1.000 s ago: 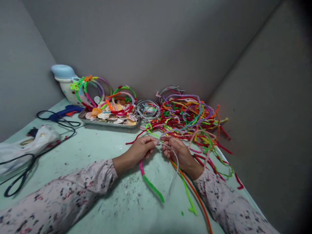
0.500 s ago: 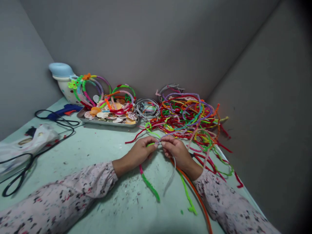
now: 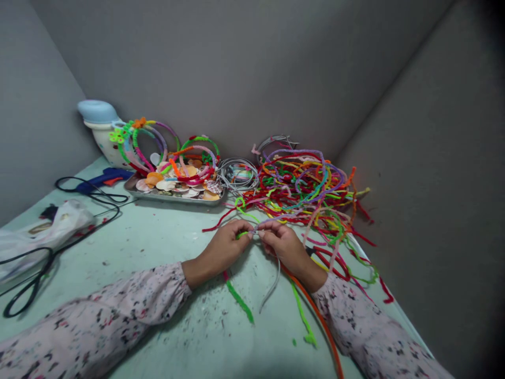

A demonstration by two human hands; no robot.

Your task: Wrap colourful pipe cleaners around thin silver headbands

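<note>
through the head camera i have both bare hands meeting over the middle of the pale green table [image 3: 169,342], fingertips nearly touching. the left hand [image 3: 223,250] is closed in a pinch, and so is the right hand [image 3: 290,250]; between them they grip the grey wire [image 3: 275,283] and the near end of a lilac fuzzy strand [image 3: 282,216], though which fingertip bears on which is too small for me to tell. i read the close pinch as a way to steady thin, springy stuff right at the join. the wire's loose end hangs below the right hand, out of the fingers' way, and a green fuzzy length [image 3: 240,300] trails below the left. the lilac strand leads back toward the tangled pile [image 3: 307,179], which seems set near the right hand for easy picking. red-handled scissors [image 3: 335,266] lie just beside that wrist, likely for a short reach. farther back, the metal tray [image 3: 177,200] bears shells and finished-looking hoops [image 3: 199,150], probably stood there to keep the working patch free, with the blue glue gun [image 3: 104,179] beside it.
</note>
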